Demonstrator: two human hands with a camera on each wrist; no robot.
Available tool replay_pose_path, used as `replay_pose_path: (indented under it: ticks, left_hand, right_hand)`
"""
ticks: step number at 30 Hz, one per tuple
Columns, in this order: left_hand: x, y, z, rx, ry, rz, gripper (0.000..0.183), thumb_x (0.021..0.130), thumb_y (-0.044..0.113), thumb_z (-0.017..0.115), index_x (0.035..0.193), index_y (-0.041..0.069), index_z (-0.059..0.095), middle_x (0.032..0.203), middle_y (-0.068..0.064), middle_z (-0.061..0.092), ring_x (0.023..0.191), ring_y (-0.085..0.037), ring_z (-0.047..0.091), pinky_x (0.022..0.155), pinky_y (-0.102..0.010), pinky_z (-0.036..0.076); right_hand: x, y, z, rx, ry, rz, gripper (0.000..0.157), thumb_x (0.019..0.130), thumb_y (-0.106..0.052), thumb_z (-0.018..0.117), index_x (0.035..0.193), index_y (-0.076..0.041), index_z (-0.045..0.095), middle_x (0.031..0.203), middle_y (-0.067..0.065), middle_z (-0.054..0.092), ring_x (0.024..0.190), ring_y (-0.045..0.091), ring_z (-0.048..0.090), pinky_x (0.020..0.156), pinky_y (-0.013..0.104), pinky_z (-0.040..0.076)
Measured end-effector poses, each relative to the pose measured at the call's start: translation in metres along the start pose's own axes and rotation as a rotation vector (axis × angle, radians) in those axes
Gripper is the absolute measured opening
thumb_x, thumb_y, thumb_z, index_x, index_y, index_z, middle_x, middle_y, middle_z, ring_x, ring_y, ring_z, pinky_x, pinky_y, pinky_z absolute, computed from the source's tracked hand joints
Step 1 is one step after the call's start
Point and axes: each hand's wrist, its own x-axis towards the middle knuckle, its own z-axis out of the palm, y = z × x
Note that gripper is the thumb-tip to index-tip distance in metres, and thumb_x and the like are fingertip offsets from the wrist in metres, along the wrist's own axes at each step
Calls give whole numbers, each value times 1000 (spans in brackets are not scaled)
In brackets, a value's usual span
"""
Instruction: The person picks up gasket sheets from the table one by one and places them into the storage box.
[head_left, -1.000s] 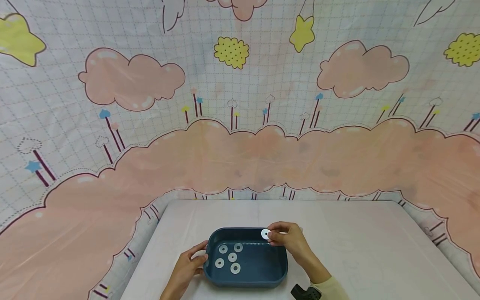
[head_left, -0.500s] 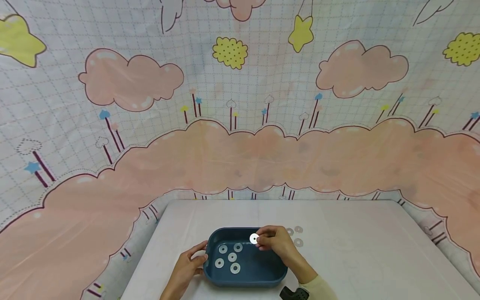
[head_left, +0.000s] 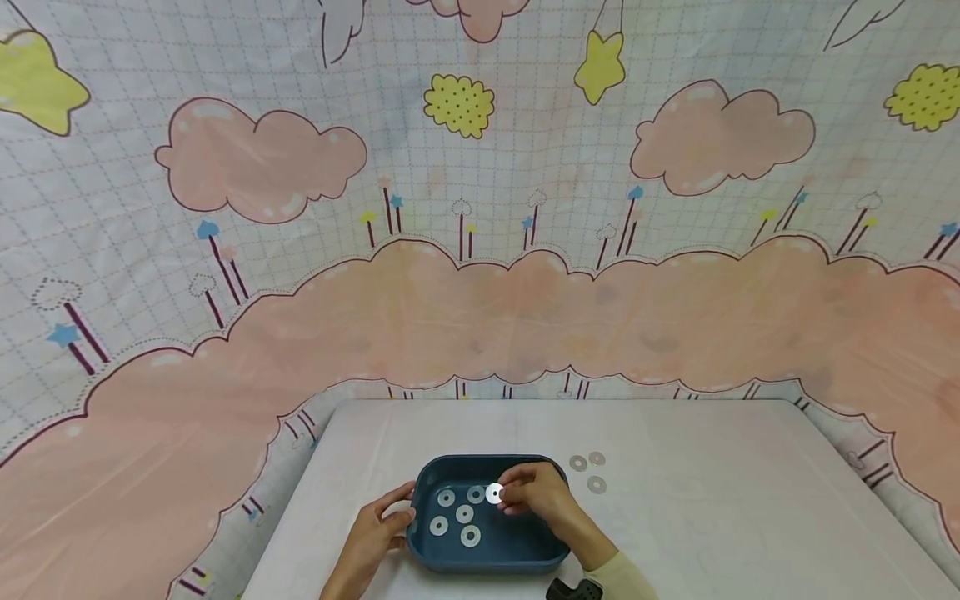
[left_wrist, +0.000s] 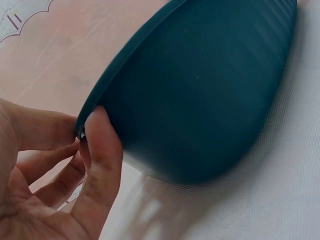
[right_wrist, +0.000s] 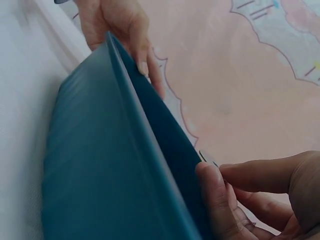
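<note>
A dark blue tray (head_left: 525,546) with raised walls stands on the white table, several flat washers (head_left: 465,514) lying in its left half. My left hand (head_left: 369,527) grips the tray's left end; in the left wrist view the thumb (left_wrist: 104,150) presses the outer wall below the rim while the fingers are behind it. Over the tray's inside, my right hand (head_left: 542,498) pinches one bright washer (head_left: 494,493) between thumb and fingertips. In the right wrist view only a thin edge of this washer (right_wrist: 206,157) shows above the thumb.
Three more washers (head_left: 596,484) lie on the white tabletop (head_left: 712,483) just right of the tray. A patterned cloth with a pink cloud band (head_left: 525,321) hangs behind the table. A black wrist strap (head_left: 574,590) is at the right sleeve.
My right hand has carried the pinched washer left and down, from the tray's far right rim to over its middle. The washers on the table have come into sight. My left hand stays put.
</note>
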Motion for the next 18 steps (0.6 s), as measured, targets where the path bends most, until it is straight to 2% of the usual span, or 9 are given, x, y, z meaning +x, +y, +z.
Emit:
replay_pose_path:
  ticks: [12, 18]
  left_hand:
    - [0, 0, 0, -4, -6, -6, 51, 92, 4, 61, 142, 1, 50, 129, -15, 53, 79, -16, 61, 59, -30, 51]
    - [0, 0, 0, -2, -4, -8, 51, 93, 4, 60, 142, 1, 49, 130, -16, 52, 78, -16, 61, 59, -30, 51]
  right_hand:
    - [2, 7, 6, -48, -24, 58, 17, 84, 3, 67, 99, 9, 68, 79, 8, 70, 68, 18, 72, 64, 32, 59]
    - [2, 10, 8, -149, 0, 55, 14, 80, 7, 67, 95, 7, 69, 76, 9, 69, 63, 14, 69, 60, 30, 59]
